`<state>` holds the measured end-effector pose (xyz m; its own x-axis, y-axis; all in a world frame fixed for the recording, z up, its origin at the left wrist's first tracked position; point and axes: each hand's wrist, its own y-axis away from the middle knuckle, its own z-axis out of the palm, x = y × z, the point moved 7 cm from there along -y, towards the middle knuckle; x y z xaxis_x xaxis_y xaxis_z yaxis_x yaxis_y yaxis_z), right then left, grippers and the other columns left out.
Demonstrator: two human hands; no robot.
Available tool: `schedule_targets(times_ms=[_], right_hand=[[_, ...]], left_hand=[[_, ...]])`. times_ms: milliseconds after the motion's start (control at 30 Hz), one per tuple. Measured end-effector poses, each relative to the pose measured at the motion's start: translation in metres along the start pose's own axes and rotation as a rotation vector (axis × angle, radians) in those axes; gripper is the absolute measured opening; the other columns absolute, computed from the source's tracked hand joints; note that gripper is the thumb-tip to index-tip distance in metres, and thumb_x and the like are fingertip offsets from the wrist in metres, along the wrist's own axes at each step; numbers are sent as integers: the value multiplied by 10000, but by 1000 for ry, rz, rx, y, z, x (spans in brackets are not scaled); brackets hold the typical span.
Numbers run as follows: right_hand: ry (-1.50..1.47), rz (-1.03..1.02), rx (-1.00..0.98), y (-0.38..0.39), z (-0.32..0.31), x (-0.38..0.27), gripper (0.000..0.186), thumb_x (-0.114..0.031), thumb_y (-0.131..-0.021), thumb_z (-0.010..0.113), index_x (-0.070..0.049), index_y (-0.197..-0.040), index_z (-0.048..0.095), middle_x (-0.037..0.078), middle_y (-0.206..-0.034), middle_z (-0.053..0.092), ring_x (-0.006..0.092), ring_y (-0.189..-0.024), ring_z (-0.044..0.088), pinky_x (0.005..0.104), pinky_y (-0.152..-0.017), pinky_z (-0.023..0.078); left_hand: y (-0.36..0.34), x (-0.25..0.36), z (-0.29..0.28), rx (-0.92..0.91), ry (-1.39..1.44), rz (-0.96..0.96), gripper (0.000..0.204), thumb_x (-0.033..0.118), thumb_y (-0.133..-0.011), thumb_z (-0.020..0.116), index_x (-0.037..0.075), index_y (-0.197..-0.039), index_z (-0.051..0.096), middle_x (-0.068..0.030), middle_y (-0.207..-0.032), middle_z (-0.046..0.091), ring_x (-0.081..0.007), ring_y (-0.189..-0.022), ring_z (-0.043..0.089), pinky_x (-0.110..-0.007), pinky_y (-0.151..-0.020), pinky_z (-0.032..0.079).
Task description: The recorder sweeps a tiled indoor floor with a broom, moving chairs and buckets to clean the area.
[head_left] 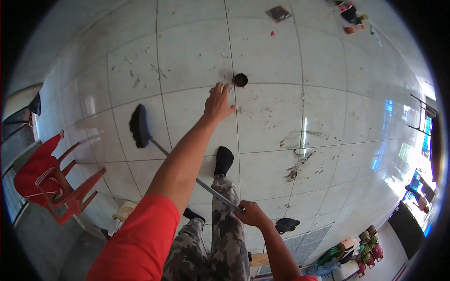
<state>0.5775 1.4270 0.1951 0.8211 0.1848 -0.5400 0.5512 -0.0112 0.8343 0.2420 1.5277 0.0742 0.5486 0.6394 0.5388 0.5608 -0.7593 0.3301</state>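
Observation:
My left hand (219, 104) reaches forward over the tiled floor with its fingers apart and nothing in them. Just beyond its fingertips sits a small dark round cup-like thing (240, 80); a slight gap seems to separate them. Near my thigh, my right hand (253, 214) is closed round the grey handle of a broom (204, 185). The handle slants up to the left, passing behind my left forearm. Its dark bristled head (139, 126) lies out to the left, with a blue edge towards the handle.
Dark dirt (293, 172) and crumbs are scattered right of my foot. A red plastic chair (75, 199) with red cloth stands at left. A black sandal (287, 225) lies near my right arm. A flat dark packet (278, 14) lies far off; assorted goods (356, 248) sit at lower right.

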Motion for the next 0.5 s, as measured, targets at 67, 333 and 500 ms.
schedule_targets(times_ms=[67, 333, 500], right_hand=[[-11, 18, -28, -27, -18, -4, 327, -263, -799, 642, -36, -1032, 611, 200, -723, 627, 373, -716, 618, 433, -633, 482], [325, 0, 43, -65, -53, -39, 413, -241, -879, 539, -320, -1276, 457, 153, -763, 576, 360, -585, 601, 472, -521, 480], [457, 137, 63, -6, -86, 6, 417, -184, -874, 513, -309, -1270, 471, 143, -761, 584, 360, -587, 597, 472, -493, 474]], left_hand=[[-35, -10, 32, -32, -118, -28, 897, 346, -663, 771, 97, -1371, 281, -203, -1373, 305, -377, -1245, 363, -429, -962, 422], [-128, -23, 93, -79, -163, 71, 768, 264, -685, 762, 135, -1317, 346, -168, -1243, 410, -364, -1068, 531, -418, -787, 534], [-112, 4, 52, 27, -178, 72, 520, 251, -680, 749, 83, -1100, 492, -146, -1067, 526, -328, -961, 580, -409, -759, 523]])
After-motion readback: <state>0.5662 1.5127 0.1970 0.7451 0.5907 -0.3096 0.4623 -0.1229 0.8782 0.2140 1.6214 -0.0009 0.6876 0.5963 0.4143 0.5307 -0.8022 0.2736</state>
